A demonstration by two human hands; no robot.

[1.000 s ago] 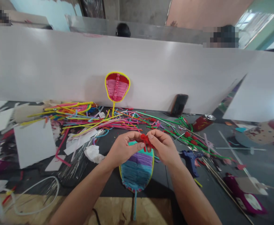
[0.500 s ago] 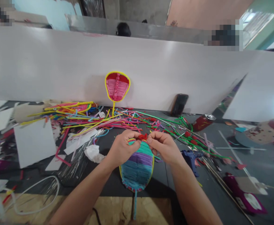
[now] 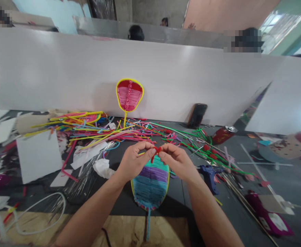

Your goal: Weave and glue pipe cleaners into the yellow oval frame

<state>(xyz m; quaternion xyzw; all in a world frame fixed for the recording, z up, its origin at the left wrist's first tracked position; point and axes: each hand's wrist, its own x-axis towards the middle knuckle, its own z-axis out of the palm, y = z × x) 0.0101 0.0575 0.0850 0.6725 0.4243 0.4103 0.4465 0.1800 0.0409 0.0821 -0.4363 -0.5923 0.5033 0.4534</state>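
Between my fingertips is a small red pipe cleaner piece (image 3: 156, 153) bent into a bow-like shape, its short ends sticking out. My left hand (image 3: 136, 159) pinches its left side, and my right hand (image 3: 175, 159) pinches the right. Just below lies a fan-shaped piece (image 3: 150, 185) covered in rows of teal, purple and blue pipe cleaner, with a yellow edge and a blue stem (image 3: 148, 224). My hands cover part of its upper edge. A finished-looking pink and red fan (image 3: 129, 96) with a yellow rim stands against the white partition.
Loose coloured pipe cleaners (image 3: 109, 132) spread across the back of the dark table. On the right are a blue glue gun (image 3: 209, 176), a red can (image 3: 223, 134), a phone (image 3: 197, 115) and a purple tool (image 3: 270, 214). White card (image 3: 39, 156) and crumpled tissue (image 3: 103, 168) lie left.
The red piece has been turned and bent between my fingers; a short end now points down and its crossed shape shows. Both hands remain in nearly the same place.
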